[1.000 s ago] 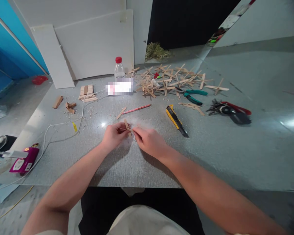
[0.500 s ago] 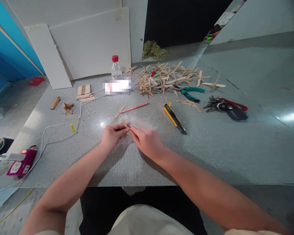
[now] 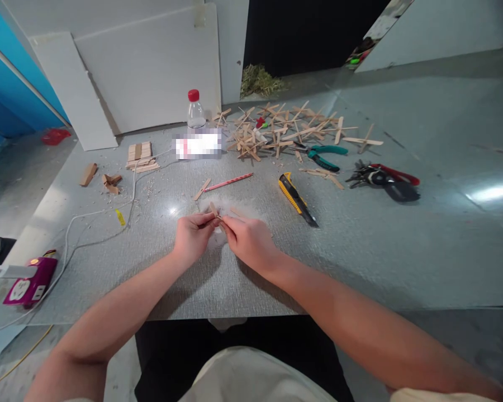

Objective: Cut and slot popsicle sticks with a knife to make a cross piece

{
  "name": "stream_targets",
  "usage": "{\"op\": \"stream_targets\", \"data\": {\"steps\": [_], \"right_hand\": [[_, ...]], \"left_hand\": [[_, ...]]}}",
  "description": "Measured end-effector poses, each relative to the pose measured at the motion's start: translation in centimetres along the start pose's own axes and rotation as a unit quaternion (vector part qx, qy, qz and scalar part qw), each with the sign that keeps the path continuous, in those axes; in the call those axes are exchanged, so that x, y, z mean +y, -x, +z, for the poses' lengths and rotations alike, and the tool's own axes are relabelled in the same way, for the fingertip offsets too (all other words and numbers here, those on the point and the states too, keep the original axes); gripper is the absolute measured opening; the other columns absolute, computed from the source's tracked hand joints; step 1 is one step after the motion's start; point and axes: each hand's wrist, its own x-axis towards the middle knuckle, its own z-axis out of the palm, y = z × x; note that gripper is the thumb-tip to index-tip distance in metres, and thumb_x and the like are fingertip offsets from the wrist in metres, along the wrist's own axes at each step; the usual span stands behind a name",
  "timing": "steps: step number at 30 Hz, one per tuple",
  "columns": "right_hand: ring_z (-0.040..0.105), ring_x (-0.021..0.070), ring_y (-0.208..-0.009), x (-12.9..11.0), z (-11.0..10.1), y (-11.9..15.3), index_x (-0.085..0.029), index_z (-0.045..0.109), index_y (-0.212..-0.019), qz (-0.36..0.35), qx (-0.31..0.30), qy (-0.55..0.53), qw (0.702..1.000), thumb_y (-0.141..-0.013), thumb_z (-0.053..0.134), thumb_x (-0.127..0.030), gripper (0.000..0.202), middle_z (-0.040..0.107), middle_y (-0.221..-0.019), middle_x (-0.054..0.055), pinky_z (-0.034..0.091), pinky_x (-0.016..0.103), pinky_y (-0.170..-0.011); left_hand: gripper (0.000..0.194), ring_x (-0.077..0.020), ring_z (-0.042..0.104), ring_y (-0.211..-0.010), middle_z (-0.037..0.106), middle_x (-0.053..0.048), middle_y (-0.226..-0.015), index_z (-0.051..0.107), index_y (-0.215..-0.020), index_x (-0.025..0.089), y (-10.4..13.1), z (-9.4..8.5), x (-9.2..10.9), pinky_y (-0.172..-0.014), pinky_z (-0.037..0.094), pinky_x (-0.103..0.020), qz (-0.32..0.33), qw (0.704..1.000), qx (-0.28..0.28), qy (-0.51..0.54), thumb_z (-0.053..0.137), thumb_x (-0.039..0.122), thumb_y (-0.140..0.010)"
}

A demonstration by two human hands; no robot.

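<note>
Close together over the table (image 3: 151, 296), my left hand (image 3: 193, 237) and my right hand (image 3: 249, 237) pinch small wooden craft sticks (image 3: 213, 209) between thumbs and fingers. One stick points up and away from the fingertips; the rest of what I hold is mostly covered by the fingers. Another craft stick (image 3: 237, 213) shows just beyond my right hand. Pale dust lies around and under both hands. Beyond them lie a red patterned pencil (image 3: 228, 182) and a loose craft stick (image 3: 202, 189). A yellow and black utility knife (image 3: 297, 200) rests to the right.
Crossed craft sticks are heaped at the back (image 3: 276, 131), with green-handled pliers (image 3: 324, 156) beside them. A bundle of sticks (image 3: 141, 157), a red-capped bottle (image 3: 196, 111) and a white cable (image 3: 100, 212) are farther left. Keys (image 3: 366, 174) lie right; a purple box (image 3: 31, 282) sits at the left edge.
The whole view has shifted slightly, so things appear a little further left and up. Both hands stay pinched together on the sticks, with hardly any movement.
</note>
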Motion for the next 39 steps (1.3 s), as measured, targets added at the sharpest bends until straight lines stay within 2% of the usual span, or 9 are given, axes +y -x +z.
{"op": "stream_targets", "data": {"steps": [11,19,23,29,32,39], "right_hand": [[0.052,0.0159,-0.058,-1.2,-1.4,-0.2,-0.017,0.069,-0.081,0.037,-0.017,0.0,0.999,-0.1,0.046,-0.02,0.031,0.069,-0.071,0.007,0.023,0.034,-0.058],[0.048,0.0142,-0.055,-1.5,-2.5,-0.3,-0.018,0.069,-0.076,0.059,-0.031,-0.012,0.998,-0.1,0.049,-0.021,0.031,0.067,-0.065,0.005,0.024,0.033,-0.058],[0.05,0.0149,-0.057,-1.5,-2.0,-0.1,-0.018,0.069,-0.079,0.055,-0.011,-0.02,0.998,-0.1,0.049,-0.021,0.029,0.069,-0.07,0.006,0.023,0.034,-0.058],[0.055,0.0162,-0.061,-1.5,-1.1,0.0,-0.017,0.068,-0.083,0.037,0.022,-0.037,0.998,-0.104,0.044,-0.023,0.032,0.07,-0.074,0.007,0.028,0.034,-0.061],[0.054,0.0166,-0.061,-1.6,-1.0,-0.2,-0.016,0.068,-0.084,0.04,0.007,-0.018,0.999,-0.103,0.044,-0.021,0.031,0.071,-0.075,0.008,0.027,0.034,-0.06],[0.049,0.0157,-0.057,-1.5,-1.8,-0.6,-0.017,0.068,-0.078,0.057,-0.033,0.0,0.998,-0.098,0.05,-0.019,0.027,0.068,-0.069,0.007,0.023,0.034,-0.058]], "left_hand": [[0.021,-0.0161,0.065,-0.07,0.078,-0.007,-0.084,0.085,-0.098,0.022,0.3,-0.2,1.4,-0.065,0.05,-0.028,0.119,0.981,-0.011,-0.151,0.066,0.031,-0.092],[0.027,-0.014,0.06,-0.063,0.074,-0.006,-0.076,0.084,-0.1,0.021,0.4,-0.3,1.8,-0.06,0.047,-0.027,0.207,0.956,-0.021,-0.206,0.06,0.032,-0.097],[0.025,-0.0137,0.061,-0.063,0.074,-0.006,-0.077,0.083,-0.099,0.021,0.3,-0.4,2.1,-0.061,0.046,-0.026,0.211,0.954,-0.018,-0.213,0.06,0.03,-0.096],[0.024,-0.0145,0.06,-0.065,0.074,-0.004,-0.076,0.084,-0.1,0.022,0.4,-0.3,2.5,-0.063,0.046,-0.027,0.159,0.969,-0.002,-0.187,0.062,0.031,-0.095],[0.025,-0.0142,0.059,-0.064,0.072,-0.004,-0.074,0.084,-0.101,0.021,0.4,-0.2,2.4,-0.062,0.045,-0.026,0.159,0.97,0.001,-0.183,0.062,0.031,-0.095],[0.028,-0.0155,0.061,-0.067,0.072,-0.007,-0.077,0.083,-0.096,0.021,0.1,-0.5,1.8,-0.064,0.045,-0.027,0.192,0.956,-0.03,-0.22,0.059,0.034,-0.097]]}}
